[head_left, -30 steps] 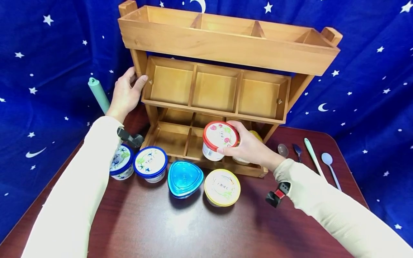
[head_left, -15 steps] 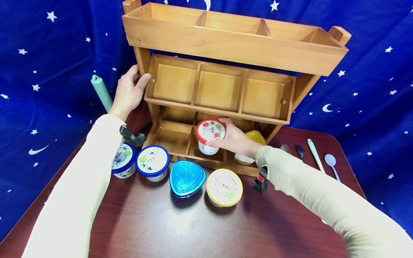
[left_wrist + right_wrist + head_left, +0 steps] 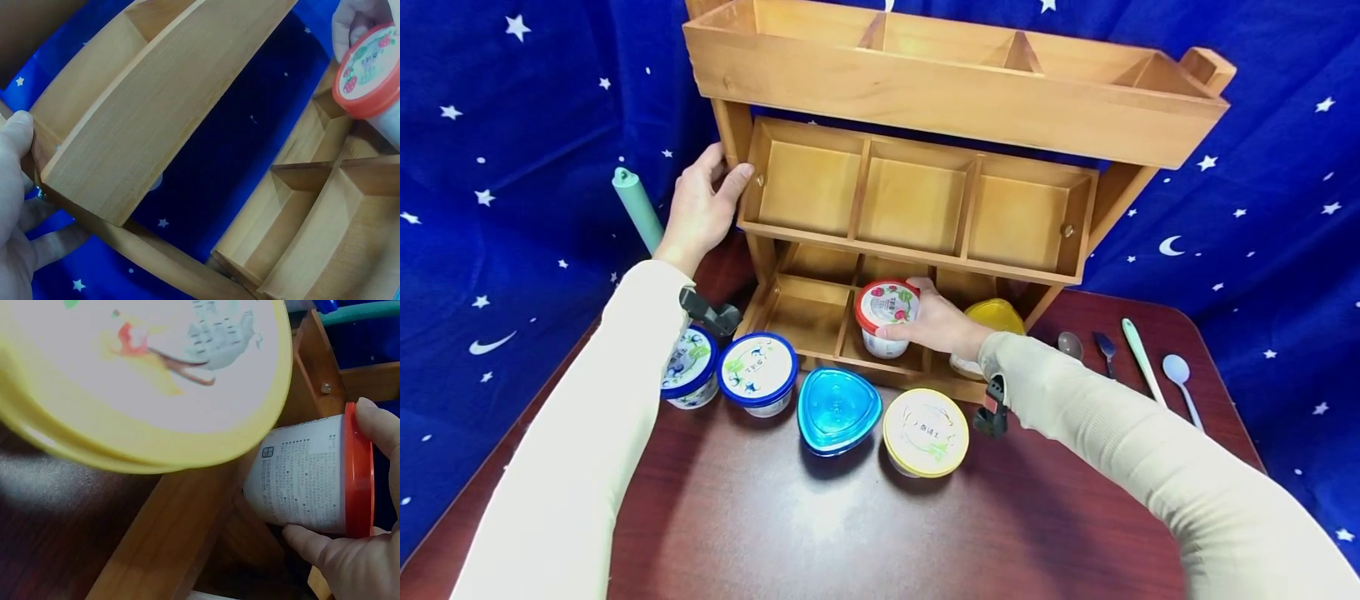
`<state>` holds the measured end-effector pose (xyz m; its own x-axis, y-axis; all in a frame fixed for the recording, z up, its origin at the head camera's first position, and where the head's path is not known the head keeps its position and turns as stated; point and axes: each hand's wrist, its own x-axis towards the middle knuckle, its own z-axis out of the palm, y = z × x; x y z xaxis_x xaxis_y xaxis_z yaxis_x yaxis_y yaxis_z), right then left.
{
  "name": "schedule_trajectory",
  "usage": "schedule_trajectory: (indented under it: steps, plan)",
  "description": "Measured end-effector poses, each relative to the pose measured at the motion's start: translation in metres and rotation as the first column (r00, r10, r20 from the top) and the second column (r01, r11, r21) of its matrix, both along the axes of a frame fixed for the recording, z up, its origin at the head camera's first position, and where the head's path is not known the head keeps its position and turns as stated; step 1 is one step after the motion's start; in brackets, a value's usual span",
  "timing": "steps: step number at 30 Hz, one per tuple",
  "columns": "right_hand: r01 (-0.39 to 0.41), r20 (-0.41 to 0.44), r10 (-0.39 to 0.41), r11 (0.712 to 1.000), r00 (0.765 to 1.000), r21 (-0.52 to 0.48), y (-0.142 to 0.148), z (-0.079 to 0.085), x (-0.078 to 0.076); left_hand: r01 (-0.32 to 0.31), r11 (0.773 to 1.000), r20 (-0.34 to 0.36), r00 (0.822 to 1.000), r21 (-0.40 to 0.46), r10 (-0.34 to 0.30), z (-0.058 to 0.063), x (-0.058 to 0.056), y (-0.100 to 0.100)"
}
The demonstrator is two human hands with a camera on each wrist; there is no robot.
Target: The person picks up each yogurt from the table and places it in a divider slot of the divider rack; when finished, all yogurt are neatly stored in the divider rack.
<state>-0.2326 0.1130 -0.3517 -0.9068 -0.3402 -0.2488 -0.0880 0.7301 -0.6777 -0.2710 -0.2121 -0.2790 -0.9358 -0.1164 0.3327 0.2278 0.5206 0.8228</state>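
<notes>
My right hand [image 3: 942, 321] grips a white tub with a red lid [image 3: 880, 308], strawberries printed on top. In the head view the tub sits within the middle compartment of the lowest tray [image 3: 808, 321] of a three-tier wooden rack [image 3: 955, 104]. The right wrist view shows thumb and fingers [image 3: 312, 544] on either side of the tub [image 3: 300, 472], close by its lid. My left hand [image 3: 700, 208] holds the rack's left side by the middle tray, thumb at the tray's edge. A yellow-topped container [image 3: 996, 317] stands in the lowest tray's right compartment, partly behind my right wrist.
Before the rack stand two blue-lidded tubs [image 3: 758, 371] [image 3: 691, 362], a blue triangular container [image 3: 838, 408] and a yellow-lidded tub [image 3: 927, 433]. Several utensils, among them a pale spoon [image 3: 1177, 371], lie at right. A green cylindrical stick [image 3: 638, 204] is behind my left forearm.
My right hand has carried the red-lidded tub left and lower, from near the right compartment into the middle one. The left hand keeps its hold on the rack.
</notes>
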Motion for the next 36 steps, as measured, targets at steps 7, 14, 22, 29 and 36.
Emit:
schedule_trajectory:
  steps: [7,14,22,29,36]
  plan:
    - [0.02,0.007,-0.019,1.0,1.0,-0.02,-0.001,-0.008,0.0,-0.004,1.0,0.003,1.0,-0.008,0.004,0.0,-0.001,0.0]
    - [0.025,0.024,-0.024,0.998,0.999,-0.049,0.0,-0.01,0.003,-0.006,1.0,-0.006,1.0,-0.014,0.006,0.002,-0.001,0.0]
    - [0.011,0.008,-0.011,1.0,1.0,0.018,-0.003,-0.007,0.006,-0.002,1.0,0.003,1.0,-0.011,0.002,0.001,0.001,0.0]
    - [0.015,-0.056,-0.011,0.998,0.998,0.063,-0.003,0.002,0.004,-0.005,1.0,-0.004,1.0,-0.018,0.005,0.0,0.0,0.0]
    - [0.032,-0.072,-0.031,0.999,0.997,0.01,0.003,0.018,0.01,-0.004,1.0,0.002,1.0,-0.012,0.004,0.0,0.001,0.0]
